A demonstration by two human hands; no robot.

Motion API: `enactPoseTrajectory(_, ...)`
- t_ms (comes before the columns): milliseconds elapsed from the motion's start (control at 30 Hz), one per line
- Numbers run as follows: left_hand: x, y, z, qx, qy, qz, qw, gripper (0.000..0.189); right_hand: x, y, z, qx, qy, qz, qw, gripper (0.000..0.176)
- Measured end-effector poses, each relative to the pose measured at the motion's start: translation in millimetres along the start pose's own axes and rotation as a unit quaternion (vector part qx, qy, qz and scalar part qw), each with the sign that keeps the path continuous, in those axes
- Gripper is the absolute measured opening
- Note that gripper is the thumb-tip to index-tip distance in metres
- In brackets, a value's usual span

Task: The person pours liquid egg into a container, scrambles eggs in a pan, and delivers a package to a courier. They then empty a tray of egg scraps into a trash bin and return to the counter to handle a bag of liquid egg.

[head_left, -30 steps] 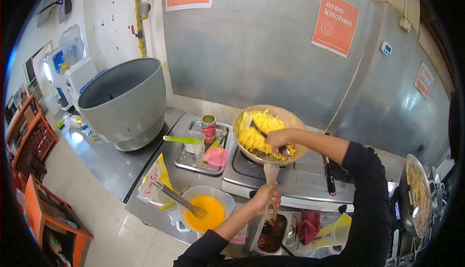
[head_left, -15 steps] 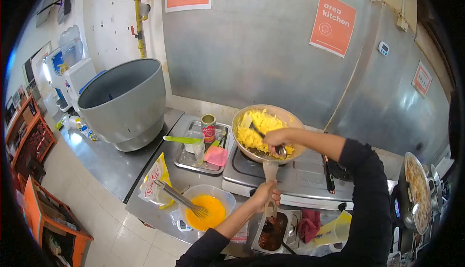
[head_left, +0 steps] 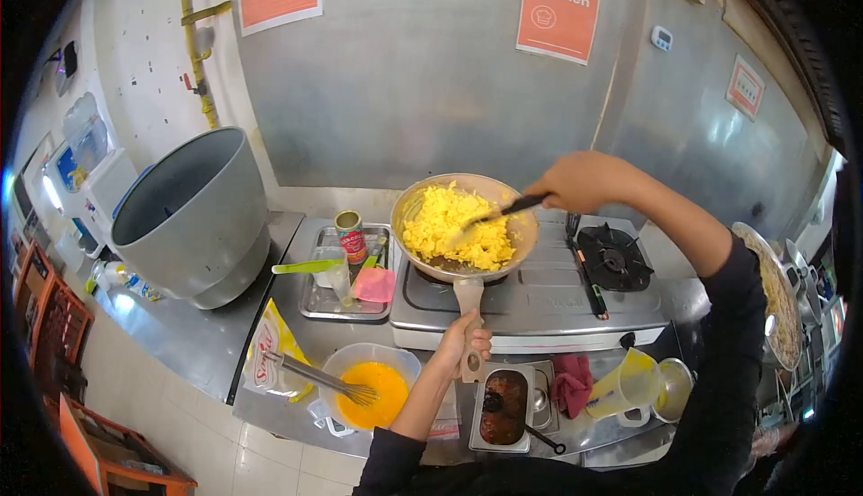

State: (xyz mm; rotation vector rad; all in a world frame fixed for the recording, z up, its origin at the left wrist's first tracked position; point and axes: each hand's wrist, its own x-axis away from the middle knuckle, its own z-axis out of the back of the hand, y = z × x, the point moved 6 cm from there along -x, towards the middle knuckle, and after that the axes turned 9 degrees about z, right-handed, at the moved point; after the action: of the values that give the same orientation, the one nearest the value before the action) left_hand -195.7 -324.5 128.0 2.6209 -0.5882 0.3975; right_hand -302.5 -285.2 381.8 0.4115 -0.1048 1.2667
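Note:
My left hand [head_left: 463,341] is wrapped round the handle of a frying pan [head_left: 529,246] on the stove's left burner. Yellow scrambled eggs [head_left: 442,215] lie in the pan, heaped toward its left and middle. My right hand [head_left: 584,181] grips the black handle of a spatula [head_left: 512,208] from above the pan's right rim. The spatula slants down to the left, and its blade is blurred against the eggs. Below left of the pan, a clear plastic container of beaten egg [head_left: 373,393] has a whisk [head_left: 328,377] leaning in it.
A metal tray [head_left: 334,303] left of the stove [head_left: 539,312] bears a can [head_left: 351,235], a green-handled tool and a pink item. A large grey bowl [head_left: 193,226] stands farther left. In front are a sauce pan insert [head_left: 505,406], red cloth [head_left: 572,385] and yellowish jug [head_left: 625,386].
My right hand has moved up and right, from over the eggs to beyond the pan's right rim, still holding the spatula. My left hand stays on the pan handle. The camera view has shifted.

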Motion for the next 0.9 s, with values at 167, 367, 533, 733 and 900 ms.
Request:
enactPoseTrajectory(167,-2.0,1.9,1.1,-0.002,0.003,-0.008,1.0,0.025,1.5,-51.9,-51.3,0.025,-0.021,-0.001,0.999,0.021)
enactPoseTrajectory(367,-2.4,1.4,5.1,-0.026,0.022,-0.006,0.999,0.024,-129.6,8.8,-86.6,-0.03,0.069,-0.003,0.997,0.018)
enactPoseTrajectory(533,0.9,1.0,5.1,-0.026,0.002,-0.025,0.999,0.026,-85.7,79.9,-45.0,-0.247,-0.069,-0.128,0.958,0.023)
enactPoseTrajectory(733,-0.9,-2.1,0.3,-0.018,0.021,-0.018,0.999,0.029,17.2,-23.0,-25.2,0.062,0.039,-0.042,0.996,0.016)
enactPoseTrajectory(900,-2.6,-0.1,2.5,-0.04,0.052,-0.016,0.998,0.028,-55.2,10.0,-93.0,0.019,0.145,-0.09,0.985,0.017)
